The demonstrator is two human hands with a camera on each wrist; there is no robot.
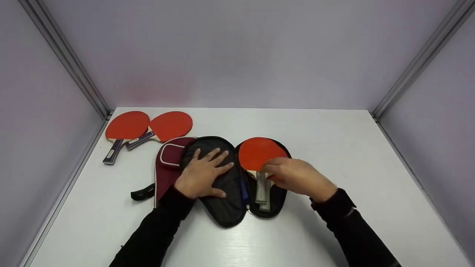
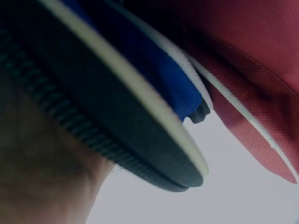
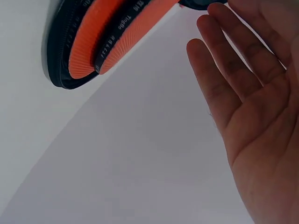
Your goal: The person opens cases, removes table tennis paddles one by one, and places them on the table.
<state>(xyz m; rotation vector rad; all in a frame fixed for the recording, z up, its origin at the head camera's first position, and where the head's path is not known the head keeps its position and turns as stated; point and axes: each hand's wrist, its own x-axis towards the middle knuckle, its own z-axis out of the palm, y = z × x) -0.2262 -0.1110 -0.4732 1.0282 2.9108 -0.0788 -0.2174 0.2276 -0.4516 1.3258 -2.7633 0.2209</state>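
My left hand (image 1: 202, 174) lies with fingers spread on the folded-back black cover (image 1: 224, 196) of a paddle case. In the case's other half (image 1: 279, 204) two orange-red table tennis paddles are stacked, the upper paddle (image 1: 256, 154) covering most of the lower paddle (image 1: 267, 205). Over their necks hovers or rests my right hand (image 1: 298, 176); contact cannot be told. In the right wrist view its fingers (image 3: 212, 77) look extended, the palm holds nothing, and the paddle edges (image 3: 126, 42) stand apart from it. The thumb is out of that view.
A dark red case (image 1: 169, 185) with white piping and a black strap (image 1: 143, 193) lies partly under the black cover. A blue case (image 2: 173, 84) shows between them. Two more red paddles, one (image 1: 128, 124) and another (image 1: 172, 124), overlap at the back left.
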